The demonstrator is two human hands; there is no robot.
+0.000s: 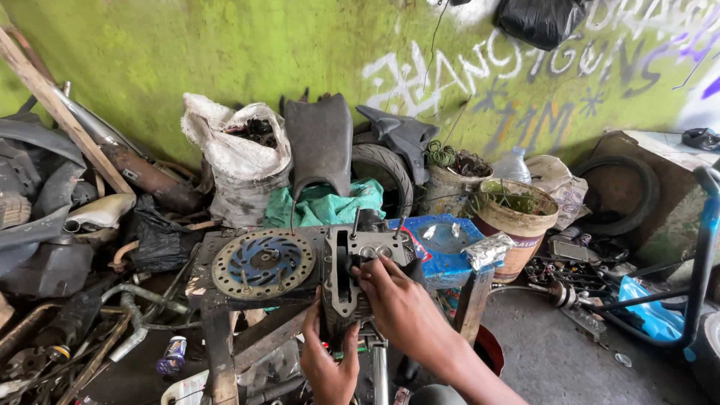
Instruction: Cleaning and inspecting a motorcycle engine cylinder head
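A grey metal engine block (351,264) with studs sticking up stands at the right end of a dark wooden bench (217,304). My right hand (396,298) rests on top of the block, fingers pressing near its round opening. My left hand (328,361) grips the block's lower front side from below. A brake disc (262,264) with a blue centre lies flat on the bench, just left of the block.
A blue stool (450,247) with a crumpled foil wrapper stands right of the bench. Buckets (516,217), a white sack (238,161), tyres, a seat and exhaust pipes (142,169) line the green wall. Scrap metal covers the floor at left; a blue frame (705,247) stands at right.
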